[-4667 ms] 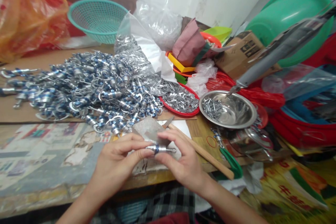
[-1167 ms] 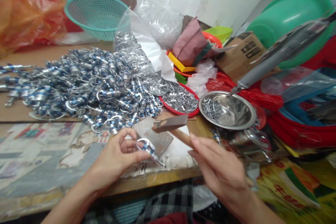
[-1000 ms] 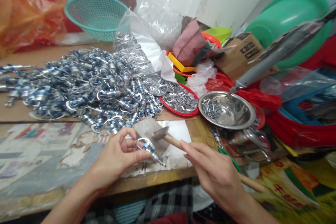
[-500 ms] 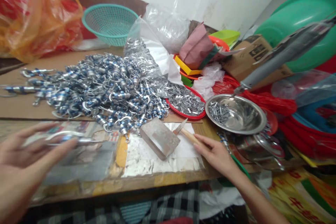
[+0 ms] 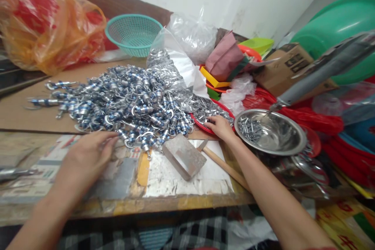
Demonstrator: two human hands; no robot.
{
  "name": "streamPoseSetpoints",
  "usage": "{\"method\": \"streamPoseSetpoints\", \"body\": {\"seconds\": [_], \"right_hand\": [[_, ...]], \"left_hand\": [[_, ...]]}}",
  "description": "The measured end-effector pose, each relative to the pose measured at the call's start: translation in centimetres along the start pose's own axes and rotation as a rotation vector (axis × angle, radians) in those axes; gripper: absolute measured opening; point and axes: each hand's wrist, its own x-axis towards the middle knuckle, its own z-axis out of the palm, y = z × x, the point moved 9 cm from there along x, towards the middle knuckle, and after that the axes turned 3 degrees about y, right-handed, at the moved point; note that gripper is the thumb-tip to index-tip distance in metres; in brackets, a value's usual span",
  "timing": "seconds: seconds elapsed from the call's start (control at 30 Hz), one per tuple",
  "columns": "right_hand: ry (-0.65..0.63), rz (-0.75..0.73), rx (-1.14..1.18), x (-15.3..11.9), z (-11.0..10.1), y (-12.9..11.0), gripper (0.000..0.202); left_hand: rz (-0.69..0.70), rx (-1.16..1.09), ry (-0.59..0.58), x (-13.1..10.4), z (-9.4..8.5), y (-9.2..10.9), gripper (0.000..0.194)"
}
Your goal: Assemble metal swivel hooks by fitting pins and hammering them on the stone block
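Observation:
My left hand (image 5: 84, 160) reaches to the front edge of a heap of silver-and-blue metal fittings with hooks (image 5: 129, 97); thumb and fingers are apart, slightly blurred. My right hand (image 5: 221, 127) is at the red tray (image 5: 202, 125) of small silver metal pieces (image 5: 209, 109), its fingertips among them and slightly apart. A hammer with a wooden handle (image 5: 224, 164) lies on the bench beneath my right forearm. Left of its head sits a rectangular metal block (image 5: 184, 156) on a white sheet (image 5: 164, 185). A metal fitting (image 5: 13, 172) lies at the far left edge.
A steel bowl (image 5: 293, 140) with nails (image 5: 250, 129) stands right of the tray, beneath a hanging grey-handled tool (image 5: 304, 86). Behind are a turquoise basket (image 5: 134, 33), plastic bags (image 5: 191, 37), a cardboard box (image 5: 284, 64) and a green basin (image 5: 345, 27).
My right hand has let go of the hammer and moved up to the red tray. My left hand has moved right to the heap; the fitting it held now lies at the left.

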Motion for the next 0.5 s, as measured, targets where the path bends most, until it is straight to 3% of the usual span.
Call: {"method": "streamPoseSetpoints", "body": {"seconds": [0.13,0.3,0.37,0.5], "right_hand": [[0.022,0.010,0.017,0.5,0.5,-0.2,0.013],[0.129,0.028,0.110,-0.5,-1.0,0.3,0.012],[0.185,0.058,0.161,-0.7,-1.7,1.0,0.012],[0.278,0.141,0.310,-1.4,-2.6,2.3,0.017]], "left_hand": [[0.077,0.164,-0.104,1.6,1.7,3.1,0.039],[0.102,0.190,-0.135,1.2,2.2,2.1,0.026],[0.041,0.130,-0.102,0.5,2.0,1.0,0.019],[-0.241,-0.031,0.022,-1.0,0.8,-1.1,0.011]]}}
